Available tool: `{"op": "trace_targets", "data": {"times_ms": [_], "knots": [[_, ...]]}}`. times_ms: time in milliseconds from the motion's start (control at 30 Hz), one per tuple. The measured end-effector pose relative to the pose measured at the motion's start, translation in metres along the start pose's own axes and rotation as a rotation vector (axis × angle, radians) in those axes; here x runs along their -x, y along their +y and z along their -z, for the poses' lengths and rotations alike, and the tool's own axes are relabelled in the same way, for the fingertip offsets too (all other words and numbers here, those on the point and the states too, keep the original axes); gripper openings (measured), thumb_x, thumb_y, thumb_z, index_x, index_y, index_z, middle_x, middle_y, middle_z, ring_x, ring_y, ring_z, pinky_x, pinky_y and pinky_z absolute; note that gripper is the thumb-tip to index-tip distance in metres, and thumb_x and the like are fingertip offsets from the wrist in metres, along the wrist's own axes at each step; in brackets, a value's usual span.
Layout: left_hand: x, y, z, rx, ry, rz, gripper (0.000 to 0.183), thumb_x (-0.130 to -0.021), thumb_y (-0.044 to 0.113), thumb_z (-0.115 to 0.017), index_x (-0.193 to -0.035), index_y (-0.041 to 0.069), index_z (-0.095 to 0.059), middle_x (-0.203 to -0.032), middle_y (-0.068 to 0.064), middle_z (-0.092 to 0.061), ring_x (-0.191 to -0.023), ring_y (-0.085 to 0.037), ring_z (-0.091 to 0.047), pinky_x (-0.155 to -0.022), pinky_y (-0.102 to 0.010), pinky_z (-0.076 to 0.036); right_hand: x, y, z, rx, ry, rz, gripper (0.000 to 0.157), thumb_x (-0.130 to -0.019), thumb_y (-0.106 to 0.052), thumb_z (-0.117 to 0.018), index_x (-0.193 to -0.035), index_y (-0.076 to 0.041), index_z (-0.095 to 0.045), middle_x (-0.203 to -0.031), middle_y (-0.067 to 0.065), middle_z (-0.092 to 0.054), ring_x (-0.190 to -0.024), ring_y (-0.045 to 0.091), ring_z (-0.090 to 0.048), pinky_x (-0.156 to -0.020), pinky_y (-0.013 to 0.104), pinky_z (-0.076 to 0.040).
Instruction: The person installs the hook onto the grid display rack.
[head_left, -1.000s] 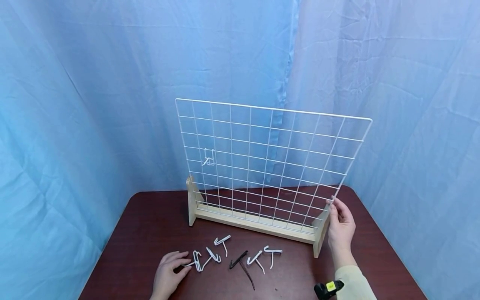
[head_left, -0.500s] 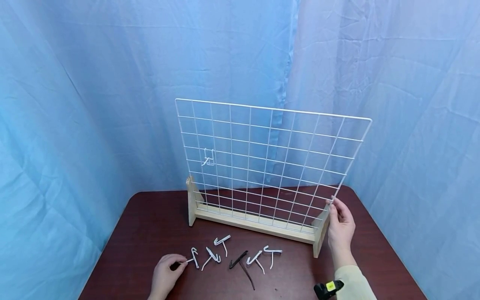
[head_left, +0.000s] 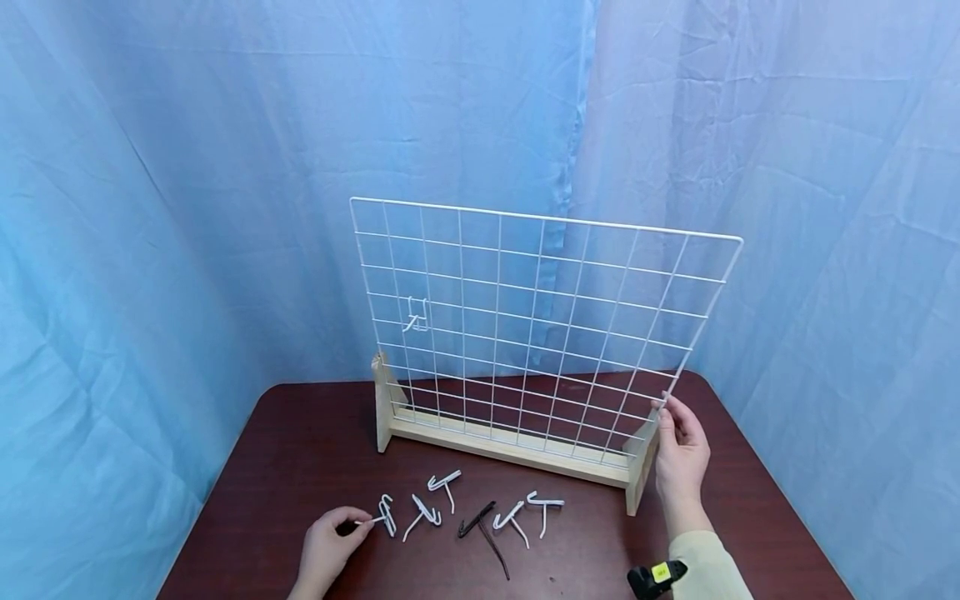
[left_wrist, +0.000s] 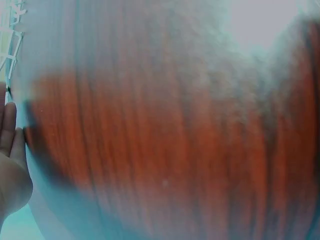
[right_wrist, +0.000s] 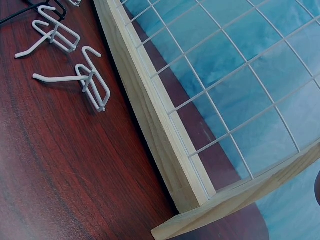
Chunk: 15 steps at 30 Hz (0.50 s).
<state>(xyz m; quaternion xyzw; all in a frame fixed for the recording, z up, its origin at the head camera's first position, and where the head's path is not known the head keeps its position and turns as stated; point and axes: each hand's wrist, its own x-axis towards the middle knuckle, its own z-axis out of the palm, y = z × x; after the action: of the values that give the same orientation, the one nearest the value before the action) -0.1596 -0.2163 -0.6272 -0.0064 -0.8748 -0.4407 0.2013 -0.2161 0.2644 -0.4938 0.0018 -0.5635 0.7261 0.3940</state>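
Observation:
A white wire grid panel point(head_left: 517, 308) stands upright in a wooden base point(head_left: 510, 450). My right hand point(head_left: 682, 454) grips the panel's right edge close to the wooden end piece, thumb in front. At the front left, my left hand point(head_left: 330, 546) pinches the prong of a white wire hook point(head_left: 387, 515) between thumb and fingertips. In the left wrist view only part of the left hand point(left_wrist: 12, 155) shows, at the left edge. One white hook point(head_left: 417, 315) hangs on the panel's left part.
Between the hands lie more white hooks, among them a left one point(head_left: 423, 512) and a right one point(head_left: 545, 504), plus a dark brown hook point(head_left: 483, 529). The dark red table point(head_left: 315, 442) is backed by blue curtains point(head_left: 465, 100).
My left hand has drawn slightly left and closed on the prong of the nearest white hook, which has shifted and turned a little. My right hand stays on the panel.

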Motion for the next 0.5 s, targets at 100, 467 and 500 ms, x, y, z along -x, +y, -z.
{"op": "trace_targets", "data": {"times_ms": [100, 467, 500], "knots": [[-0.0004, 0.002, -0.0002, 0.035, -0.021, 0.048, 0.022, -0.067, 0.009, -0.081, -0.071, 0.025, -0.068, -0.068, 0.018, -0.06, -0.066, -0.003, -0.056, -0.063, -0.013, -0.04, 0.0, -0.0002, -0.0004, 0.01, 0.003, -0.01, 0.027, -0.089, 0.006, -0.053, -0.115, 0.015, -0.054, -0.096, 0.008, -0.069, -0.093, 0.015, -0.061, -0.077, 0.017, -0.047], [-0.0018, 0.0072, -0.0027, 0.132, -0.018, 0.116, 0.016, -0.068, 0.006, -0.079, -0.075, 0.018, -0.07, -0.068, 0.011, -0.063, -0.065, -0.006, -0.058, -0.062, -0.018, -0.045, -0.0004, 0.0014, 0.0, 0.023, 0.005, -0.011, 0.027, -0.089, 0.006, -0.053, -0.115, 0.014, -0.055, -0.096, 0.008, -0.069, -0.094, 0.015, -0.061, -0.078, 0.017, -0.046], [-0.0022, 0.0079, -0.0029, 0.13, -0.017, 0.124, 0.016, -0.068, 0.007, -0.079, -0.075, 0.018, -0.07, -0.069, 0.011, -0.063, -0.066, -0.006, -0.059, -0.062, -0.018, -0.045, -0.0005, 0.0015, 0.0, 0.02, 0.005, -0.01, 0.027, -0.089, 0.006, -0.053, -0.115, 0.014, -0.055, -0.096, 0.008, -0.069, -0.094, 0.015, -0.061, -0.078, 0.017, -0.046]]}}
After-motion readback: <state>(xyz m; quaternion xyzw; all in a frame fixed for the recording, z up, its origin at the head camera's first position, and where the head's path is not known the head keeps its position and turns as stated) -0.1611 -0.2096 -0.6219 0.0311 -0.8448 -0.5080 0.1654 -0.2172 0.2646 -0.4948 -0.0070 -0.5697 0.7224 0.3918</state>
